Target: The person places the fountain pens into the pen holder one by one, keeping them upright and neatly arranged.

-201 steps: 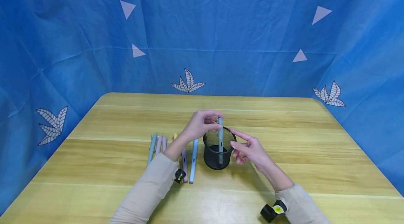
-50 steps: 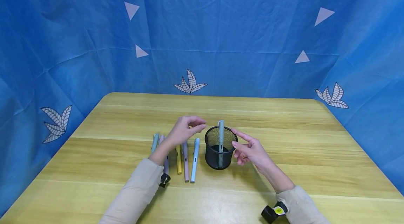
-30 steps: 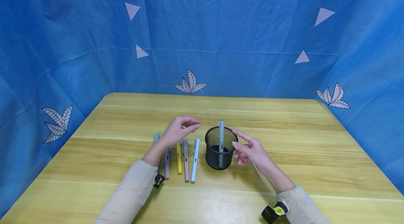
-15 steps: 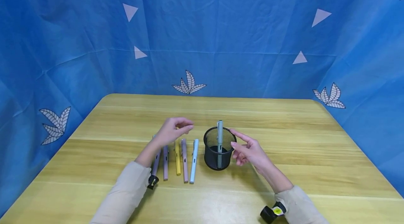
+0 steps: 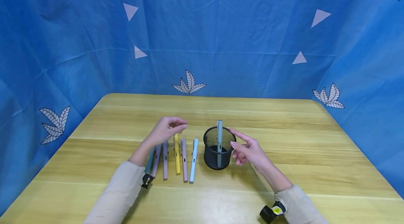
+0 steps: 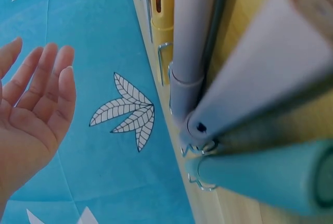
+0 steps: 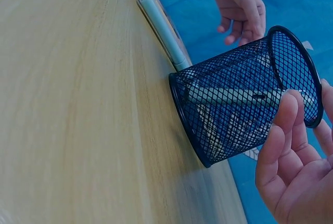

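Note:
My left hand (image 5: 167,129) hovers over the far ends of the pens on the left, its fingers loosely bent with nothing in them; the left wrist view shows the palm bare. My right hand (image 5: 250,152) holds the black mesh pen holder (image 5: 209,157) at its right side, forefinger along the rim and thumb at the near edge. Inside the holder a grey-green pen (image 5: 220,134) stands upright, clip end above the rim. Beside the holder lie a light blue pen (image 5: 194,160), a purple pen (image 5: 184,162) and a yellow pen (image 5: 177,157).
Further left lie two more purple pens, one (image 5: 165,162) beside the other (image 5: 156,164), and a teal pen (image 5: 149,162) partly under my left wrist. The wooden table (image 5: 284,122) ends at a blue patterned cloth (image 5: 240,73) at the back.
Earlier my left hand lowered the grey-green pen into the holder and let it go. It has since drawn left over the pens. My right hand has stayed at the holder.

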`<state>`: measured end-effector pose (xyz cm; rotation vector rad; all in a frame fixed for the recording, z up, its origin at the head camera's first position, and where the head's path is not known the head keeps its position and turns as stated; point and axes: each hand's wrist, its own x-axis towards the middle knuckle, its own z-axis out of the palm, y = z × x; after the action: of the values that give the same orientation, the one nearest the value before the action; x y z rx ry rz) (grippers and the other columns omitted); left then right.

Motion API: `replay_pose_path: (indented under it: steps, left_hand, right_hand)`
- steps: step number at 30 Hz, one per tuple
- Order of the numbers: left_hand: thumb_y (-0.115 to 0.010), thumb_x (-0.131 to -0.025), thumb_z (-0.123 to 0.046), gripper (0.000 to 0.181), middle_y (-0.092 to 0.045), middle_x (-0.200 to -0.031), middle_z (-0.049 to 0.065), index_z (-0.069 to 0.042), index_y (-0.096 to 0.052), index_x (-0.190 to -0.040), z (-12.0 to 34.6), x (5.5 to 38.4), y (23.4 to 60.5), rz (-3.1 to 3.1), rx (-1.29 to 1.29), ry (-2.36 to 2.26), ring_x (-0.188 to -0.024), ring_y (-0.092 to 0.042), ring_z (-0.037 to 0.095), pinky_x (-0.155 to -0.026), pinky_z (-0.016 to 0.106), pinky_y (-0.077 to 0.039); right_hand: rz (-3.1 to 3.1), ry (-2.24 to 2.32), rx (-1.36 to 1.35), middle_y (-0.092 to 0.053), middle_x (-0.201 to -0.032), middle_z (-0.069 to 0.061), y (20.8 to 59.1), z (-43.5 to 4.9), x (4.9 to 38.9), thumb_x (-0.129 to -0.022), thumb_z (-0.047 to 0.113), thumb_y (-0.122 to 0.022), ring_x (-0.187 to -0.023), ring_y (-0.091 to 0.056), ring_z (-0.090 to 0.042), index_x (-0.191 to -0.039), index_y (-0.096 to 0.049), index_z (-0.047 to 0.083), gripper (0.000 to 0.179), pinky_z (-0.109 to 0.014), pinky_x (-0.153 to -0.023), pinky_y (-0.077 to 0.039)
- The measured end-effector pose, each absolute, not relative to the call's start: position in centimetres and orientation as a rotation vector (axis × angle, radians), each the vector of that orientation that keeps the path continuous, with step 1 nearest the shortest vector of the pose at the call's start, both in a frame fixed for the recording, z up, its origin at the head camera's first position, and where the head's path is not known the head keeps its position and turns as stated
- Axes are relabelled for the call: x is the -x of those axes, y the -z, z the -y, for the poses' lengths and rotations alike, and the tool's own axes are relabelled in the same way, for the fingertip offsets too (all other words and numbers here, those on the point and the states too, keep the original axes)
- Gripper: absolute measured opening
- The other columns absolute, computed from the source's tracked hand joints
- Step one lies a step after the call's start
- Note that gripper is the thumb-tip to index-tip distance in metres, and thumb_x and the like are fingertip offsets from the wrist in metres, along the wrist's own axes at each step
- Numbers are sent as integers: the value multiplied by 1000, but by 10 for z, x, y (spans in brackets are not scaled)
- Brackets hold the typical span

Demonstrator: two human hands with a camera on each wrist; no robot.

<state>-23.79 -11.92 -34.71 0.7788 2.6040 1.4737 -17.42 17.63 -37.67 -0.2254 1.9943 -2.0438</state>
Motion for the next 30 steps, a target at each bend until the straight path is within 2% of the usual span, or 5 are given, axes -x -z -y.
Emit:
replay_pose_path:
  steps: [4,8,18,23,30]
  left_hand:
    - [-57,-89,-17,28,-62,-89,14,3,-60,-107,125,238,348,-2573,-762,-1492,-80,-57,35,-70,47,-49]
    - [-56,-89,-17,28,-61,-91,20,4,-59,-107,132,239,348,-2556,-764,-1499,-80,-58,35,-72,47,-49]
    - [-56,-89,-19,31,-61,-92,20,4,-58,-109,143,238,348,-2540,-716,-1475,-78,-56,40,-65,49,-49]
    - [-56,-89,-20,34,-61,-91,21,6,-56,-111,150,236,347,-2543,-702,-1442,-77,-56,38,-62,46,-50]
    - [-56,-88,-20,37,-60,-96,22,8,-54,-113,158,235,349,-2553,-677,-1394,-78,-58,36,-67,46,-50]
  right_hand:
    - [-1995,2042,233,-60,-61,-10,377,-176,175,-90,17,-55,-43,-52,-12,-141,-28,12,58,-21,-43,-44]
    - [-1996,2042,235,-59,-61,-10,377,-176,175,-89,17,-55,-43,-52,-12,-141,-28,12,58,-21,-42,-44]
    - [-1989,2047,224,-59,-60,-9,377,-177,175,-90,17,-55,-42,-52,-12,-141,-28,12,58,-21,-42,-44]
    - [-1991,2044,230,-59,-60,-9,377,-177,175,-90,17,-55,-42,-52,-12,-141,-28,12,58,-21,-42,-44]
    - [-2000,2037,226,-59,-60,-9,378,-177,175,-90,18,-55,-42,-52,-11,-141,-28,12,58,-21,-42,-44]
